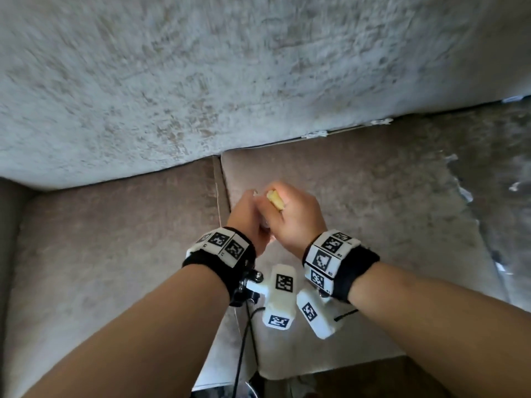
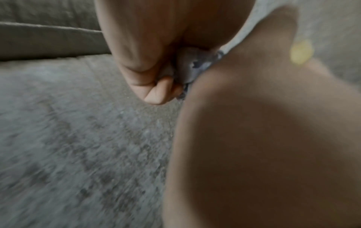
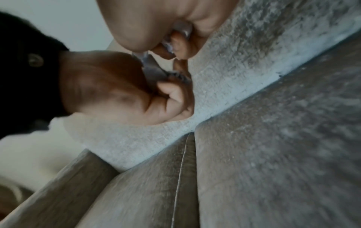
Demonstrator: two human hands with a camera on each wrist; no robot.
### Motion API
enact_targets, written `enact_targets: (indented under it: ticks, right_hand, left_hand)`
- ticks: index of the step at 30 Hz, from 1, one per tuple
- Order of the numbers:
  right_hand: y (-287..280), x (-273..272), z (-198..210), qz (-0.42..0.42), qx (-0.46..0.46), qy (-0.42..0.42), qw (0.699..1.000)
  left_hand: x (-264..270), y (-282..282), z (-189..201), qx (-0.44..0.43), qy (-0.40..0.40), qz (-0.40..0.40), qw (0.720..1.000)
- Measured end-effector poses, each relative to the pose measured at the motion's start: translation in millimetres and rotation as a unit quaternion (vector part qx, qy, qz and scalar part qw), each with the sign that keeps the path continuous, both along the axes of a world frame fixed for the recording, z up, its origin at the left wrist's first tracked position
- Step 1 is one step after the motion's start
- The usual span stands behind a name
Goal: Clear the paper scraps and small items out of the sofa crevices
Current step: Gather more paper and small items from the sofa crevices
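Both hands meet over the brown seat cushion (image 1: 359, 225) of the sofa. My left hand (image 1: 246, 216) is curled round crumpled grey-white paper scraps (image 2: 197, 64), seen in the left wrist view between its fingers (image 2: 154, 92) and my right hand (image 2: 254, 138). My right hand (image 1: 294, 218) grips a yellow scrap (image 1: 275, 200) that sticks out between its fingers, and the right wrist view shows pale paper (image 3: 181, 29) in its curled fingers too. More white scraps (image 1: 314, 134) (image 1: 380, 121) poke out of the crevice under the back cushion (image 1: 201, 81).
A gap (image 1: 221, 191) runs between the two seat cushions, just left of my hands. Further white bits (image 1: 514, 99) lie at the far right of the crevice and on the mottled right-hand cushion (image 1: 517, 185). Camera mounts and a black cable (image 1: 241, 354) hang below my wrists.
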State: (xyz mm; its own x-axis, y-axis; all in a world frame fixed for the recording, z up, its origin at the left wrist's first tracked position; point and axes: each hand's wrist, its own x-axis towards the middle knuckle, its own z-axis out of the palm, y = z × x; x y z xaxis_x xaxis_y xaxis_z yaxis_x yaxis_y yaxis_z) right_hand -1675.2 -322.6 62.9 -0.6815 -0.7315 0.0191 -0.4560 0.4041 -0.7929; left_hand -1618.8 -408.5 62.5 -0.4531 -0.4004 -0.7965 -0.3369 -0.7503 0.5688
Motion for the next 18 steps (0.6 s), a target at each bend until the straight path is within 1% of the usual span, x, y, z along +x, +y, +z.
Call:
enact_targets:
  ticks: [1, 2, 3, 4, 5, 6, 7, 9, 10, 13, 14, 16, 18]
  right_hand:
    - [4, -4, 1, 0.0, -0.01, 0.009, 1.0]
    - [8, -8, 3, 0.007, -0.016, 0.019, 1.0]
    - [12, -10, 5, 0.019, -0.024, 0.027, 0.999]
    - [15, -12, 5, 0.031, -0.038, 0.033, 0.998]
    - [17, -14, 5, 0.039, -0.05, 0.033, 0.997]
    - [19, -16, 4, 0.044, -0.055, 0.031, 0.997]
    - [20, -17, 1, 0.043, -0.05, 0.032, 0.997]
    - [22, -19, -4, 0.038, -0.04, 0.051, 0.997]
    - [22, -19, -6, 0.037, -0.045, 0.067, 0.996]
    - [24, -16, -9, 0.054, -0.083, 0.106, 0.989]
    - [24, -16, -10, 0.063, -0.097, 0.115, 0.987]
    - [25, -16, -10, 0.08, -0.115, 0.126, 0.982]
    - [24, -17, -12, 0.091, -0.126, 0.124, 0.98]
  left_hand:
    - [-6, 4, -5, 0.013, 0.007, 0.013, 1.0]
    - [-12, 6, -6, 0.041, -0.003, 0.032, 0.999]
    - [-18, 6, -4, 0.019, -0.029, 0.018, 0.999]
    - [-21, 9, -4, -0.045, -0.057, -0.031, 0.997]
    - [-23, 11, -2, 0.009, -0.051, -0.016, 0.999]
    - [-25, 13, -3, 0.117, 0.004, 0.024, 0.993]
    - [-25, 15, -1, 0.13, 0.067, 0.014, 0.989]
    - [-26, 17, 2, 0.147, 0.064, 0.013, 0.987]
    - [-25, 19, 3, 0.129, 0.037, 0.02, 0.991]
    - [-20, 22, 1, 0.124, 0.036, 0.038, 0.991]
    - [-18, 23, -2, 0.14, 0.034, 0.038, 0.989]
    - [-17, 27, -4, 0.155, 0.03, 0.034, 0.987]
    - [-17, 28, -5, 0.142, 0.031, 0.023, 0.989]
